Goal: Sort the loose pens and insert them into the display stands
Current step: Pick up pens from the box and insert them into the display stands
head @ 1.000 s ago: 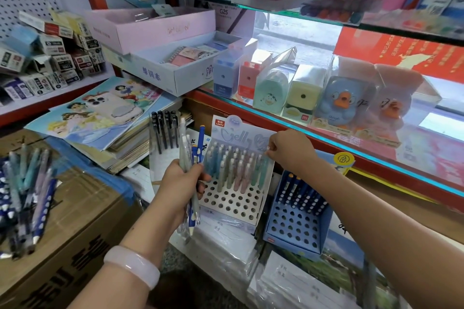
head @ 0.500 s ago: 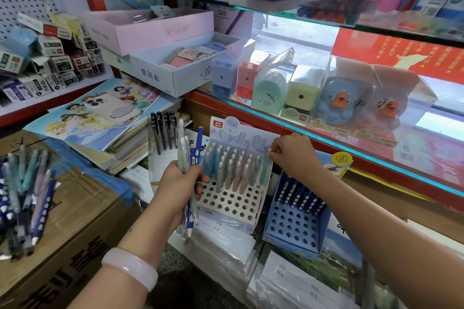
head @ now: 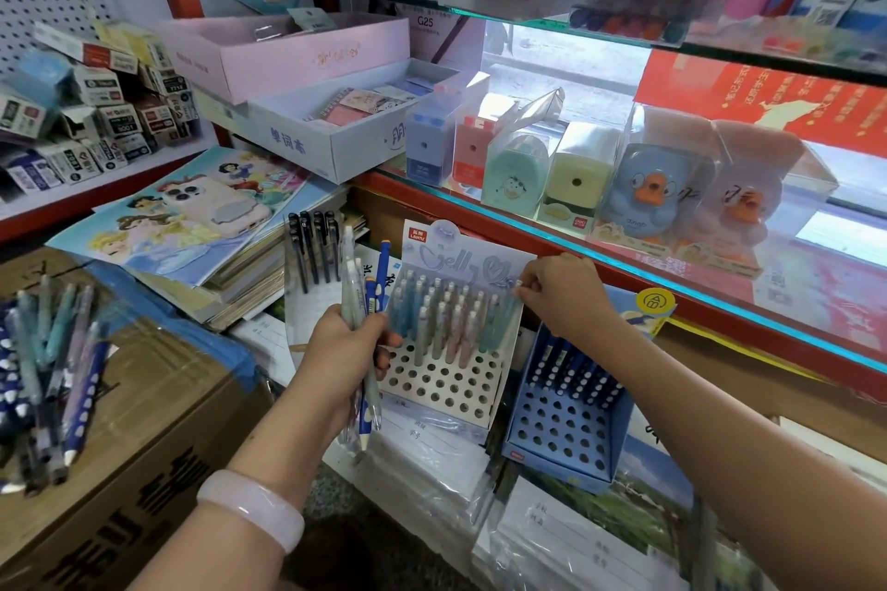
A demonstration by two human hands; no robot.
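The left hand grips a bundle of pens, pale translucent ones plus a blue spotted one, held nearly upright with tips down. The right hand pinches the top of a pastel pen at the right edge of the white display stand, where pastel pens stand leaning back in its rear holes. The blue display stand sits just beside it, holding dark blue pens.

The left hand grips a bundle of pens upright beside the white pastel pen stand; the right hand pinches a pen top at its back right corner, near the blue stand
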